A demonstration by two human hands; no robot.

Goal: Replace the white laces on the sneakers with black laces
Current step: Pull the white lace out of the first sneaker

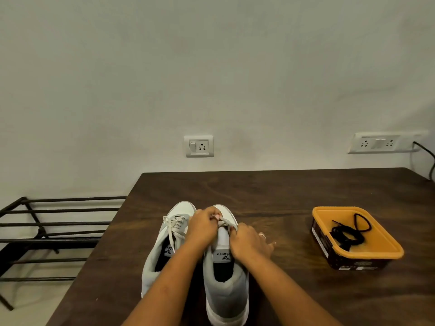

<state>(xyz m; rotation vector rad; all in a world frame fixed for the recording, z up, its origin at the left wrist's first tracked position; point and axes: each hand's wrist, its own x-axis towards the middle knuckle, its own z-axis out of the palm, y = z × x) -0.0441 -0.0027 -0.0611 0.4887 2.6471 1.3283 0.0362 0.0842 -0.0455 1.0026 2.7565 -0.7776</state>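
The right-hand sneaker stands on the tabletop, heel toward the person; its white lace is tied over the tongue, and both hands are at that knot. The left hand has its grip pinched on the lace from the sneaker's left; the right hand pinches it between thumb and forefinger from the sneaker's right, its other fingers loose above the wood. The lace looks soft, flat and light; it should slide freely once the bow gives, so hold it close to the knot; the shoe may shift and likely wants steadying. Just beside the sneaker's left is the left-hand sneaker, laced in white; well to its right the black laces lie coiled in an orange tub; far to its left stands a shoe rack; nothing lies between sneaker and tub.
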